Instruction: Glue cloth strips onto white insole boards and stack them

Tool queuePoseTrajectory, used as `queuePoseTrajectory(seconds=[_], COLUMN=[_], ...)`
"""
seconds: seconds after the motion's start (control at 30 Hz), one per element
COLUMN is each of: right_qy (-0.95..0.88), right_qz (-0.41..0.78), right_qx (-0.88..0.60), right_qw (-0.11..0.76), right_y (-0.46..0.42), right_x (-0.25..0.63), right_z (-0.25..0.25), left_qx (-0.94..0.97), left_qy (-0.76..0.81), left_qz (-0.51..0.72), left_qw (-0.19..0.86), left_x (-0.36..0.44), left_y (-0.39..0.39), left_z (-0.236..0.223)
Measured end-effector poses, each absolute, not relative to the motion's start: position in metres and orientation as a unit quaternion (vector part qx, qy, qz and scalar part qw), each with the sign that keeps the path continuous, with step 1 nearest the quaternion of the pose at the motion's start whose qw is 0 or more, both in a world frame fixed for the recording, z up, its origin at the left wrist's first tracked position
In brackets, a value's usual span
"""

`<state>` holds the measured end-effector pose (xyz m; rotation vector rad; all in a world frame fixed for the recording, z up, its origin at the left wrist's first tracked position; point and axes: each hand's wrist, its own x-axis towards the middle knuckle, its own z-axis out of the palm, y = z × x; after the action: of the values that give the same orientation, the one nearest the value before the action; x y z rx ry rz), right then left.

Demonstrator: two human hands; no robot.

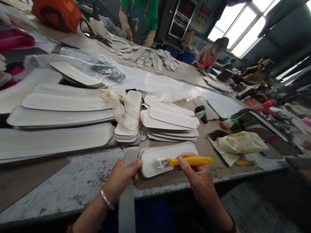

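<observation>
- Brush (173, 162): lying crosswise, pointing left over white stack (175, 150); right hand (198, 174) gripping it.
- Strip (126, 207): running fore-and-aft, just left of white stack; left hand (123, 176) pinching it.

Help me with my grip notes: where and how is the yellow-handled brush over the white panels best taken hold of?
Probably best by the yellow handle, coming from the lower right, as the right hand does. The slim handle points right, while the bristles, caked with whitish matter, point left over the white panels.
</observation>
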<state>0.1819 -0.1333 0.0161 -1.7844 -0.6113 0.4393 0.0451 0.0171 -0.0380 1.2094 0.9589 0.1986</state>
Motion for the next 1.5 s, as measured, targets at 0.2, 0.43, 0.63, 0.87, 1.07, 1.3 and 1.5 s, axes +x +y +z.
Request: queuePoseTrajectory(seconds=[0.2, 0.43, 0.63, 0.87, 1.07, 1.3, 1.5], right_qy=[-0.281, -0.296, -0.323, -0.381, -0.416, -0.494, -0.501], right_qz=[0.197, 0.105, -0.008, -0.133, -0.179, -0.146, -0.146], right_qx=[-0.75, -0.807, -0.853, -0.856, -0.837, -0.8, -0.794], right_qw=[0.565, 0.5, 0.41, 0.322, 0.308, 0.308, 0.311], right_y=[-0.125, -0.149, -0.177, -0.193, -0.2, -0.189, -0.194], right_x=[0.176, 0.203, 0.233, 0.253, 0.258, 0.224, 0.221], right_z=[0.011, 0.007, 0.005, 0.011, 0.016, 0.003, 0.007], left_qx=[0.542, 0.542, 0.583, 0.578, 0.583, 0.59, 0.594], left_qy=[0.429, 0.437, 0.455, 0.482, 0.481, 0.499, 0.48], left_qz=[0.088, 0.077, 0.065, 0.075, 0.072, 0.09, 0.062], left_qw=[0.717, 0.714, 0.67, 0.654, 0.651, 0.628, 0.643], left_x=[0.044, 0.045, 0.042, 0.04, 0.04, 0.039, 0.037], left_y=[0.018, 0.018, 0.018, 0.017, 0.017, 0.017, 0.019], left_z=[-0.036, -0.037, -0.048, -0.06, -0.054, -0.074, -0.07])
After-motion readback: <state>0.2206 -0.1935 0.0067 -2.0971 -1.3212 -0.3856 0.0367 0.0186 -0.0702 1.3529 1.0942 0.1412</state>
